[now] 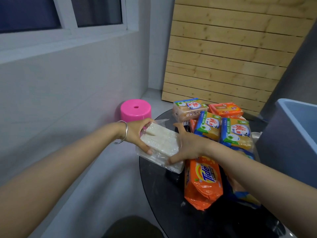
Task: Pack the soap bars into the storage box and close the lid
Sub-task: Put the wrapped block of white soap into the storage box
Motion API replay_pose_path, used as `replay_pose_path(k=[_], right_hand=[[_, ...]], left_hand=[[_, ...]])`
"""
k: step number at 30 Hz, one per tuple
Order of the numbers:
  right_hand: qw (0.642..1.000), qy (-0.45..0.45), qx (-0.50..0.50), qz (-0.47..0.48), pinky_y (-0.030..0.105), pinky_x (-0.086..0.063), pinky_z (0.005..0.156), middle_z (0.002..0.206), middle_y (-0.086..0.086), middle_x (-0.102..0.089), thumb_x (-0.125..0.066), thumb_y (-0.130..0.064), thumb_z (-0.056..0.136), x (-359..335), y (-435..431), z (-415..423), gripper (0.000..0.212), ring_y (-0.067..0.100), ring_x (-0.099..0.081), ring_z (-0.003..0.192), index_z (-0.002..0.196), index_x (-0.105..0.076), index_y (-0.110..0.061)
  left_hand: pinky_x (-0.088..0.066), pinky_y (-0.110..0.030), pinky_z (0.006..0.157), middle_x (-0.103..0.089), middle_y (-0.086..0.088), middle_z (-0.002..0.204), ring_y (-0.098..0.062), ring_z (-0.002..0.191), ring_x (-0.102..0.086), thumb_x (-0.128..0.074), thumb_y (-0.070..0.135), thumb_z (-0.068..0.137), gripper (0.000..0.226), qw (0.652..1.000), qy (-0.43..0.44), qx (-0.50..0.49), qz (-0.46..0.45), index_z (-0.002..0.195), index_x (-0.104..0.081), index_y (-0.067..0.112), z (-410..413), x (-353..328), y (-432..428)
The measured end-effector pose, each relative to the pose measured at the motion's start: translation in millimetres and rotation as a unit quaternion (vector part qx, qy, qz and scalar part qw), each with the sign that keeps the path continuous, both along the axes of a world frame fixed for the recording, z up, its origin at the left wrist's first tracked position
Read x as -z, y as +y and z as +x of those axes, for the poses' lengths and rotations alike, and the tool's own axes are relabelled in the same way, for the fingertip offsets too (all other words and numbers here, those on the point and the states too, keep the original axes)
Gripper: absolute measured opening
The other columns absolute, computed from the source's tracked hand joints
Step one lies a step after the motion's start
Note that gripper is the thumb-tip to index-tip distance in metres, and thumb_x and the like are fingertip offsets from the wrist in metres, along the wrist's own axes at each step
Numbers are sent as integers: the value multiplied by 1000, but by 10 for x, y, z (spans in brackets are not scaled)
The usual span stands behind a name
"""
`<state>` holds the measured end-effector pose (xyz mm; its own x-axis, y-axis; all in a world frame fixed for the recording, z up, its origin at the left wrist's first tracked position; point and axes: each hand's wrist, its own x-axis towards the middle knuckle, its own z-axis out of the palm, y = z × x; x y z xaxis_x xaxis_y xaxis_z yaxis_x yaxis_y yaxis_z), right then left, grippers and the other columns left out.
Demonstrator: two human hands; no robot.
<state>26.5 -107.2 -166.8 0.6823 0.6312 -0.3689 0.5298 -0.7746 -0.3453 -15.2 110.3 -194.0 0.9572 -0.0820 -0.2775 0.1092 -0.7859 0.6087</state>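
Slanting, the white soap pack (pixel 163 142) is clasped from both sides by the curled left grip (pixel 135 134) and right grip (pixel 188 145); the storage box (pixel 289 134) is set rightward, beyond the right grip.

Right edge cut off the storage box (pixel 283 140); I saw only one corner and wall. My right forearm covered most of a blue-and-yellow pack (pixel 245 196) near the table (pixel 163 194) front. A small orange pack (pixel 193 125) sat mostly hidden behind my right hand (pixel 188 145), label unreadable. My left hand (pixel 137 134) hid part of the pink stool (pixel 135 109). Dark shape (pixel 130 227) at bottom edge: couldn't tell what.
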Motion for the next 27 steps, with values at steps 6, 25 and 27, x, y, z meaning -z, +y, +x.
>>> replay_pose_path(k=[6,25,27], right_hand=[[998,-41,-19,51,42,-47,98,126,10,-58,-79,-47,60,12,-63,-75,116,30,-58,111,147,-6,-27],[968,-123,-16,220,24,-45,99,134,-6,-53,-86,-37,61,-1860,-1666,-328,103,11,-54,118,141,-21,-43],[969,-136,5,207,24,-42,103,134,-9,-52,-86,-37,60,-1941,-2099,-243,103,8,-53,120,140,-22,-44]], left_hand=[[-47,-49,94,-55,-15,112,-20,94,-50,-89,45,40,91,999,-25,-21,19,111,-44,10,-144,-75,-70],[-45,-30,98,-50,9,129,-12,117,-52,-85,46,49,99,980,-187,31,-57,132,-35,24,-282,-1945,-1394],[-40,-27,101,-45,7,137,-13,123,-46,-86,49,48,106,977,-195,49,-73,136,-32,25,-85,-1940,-1812]])
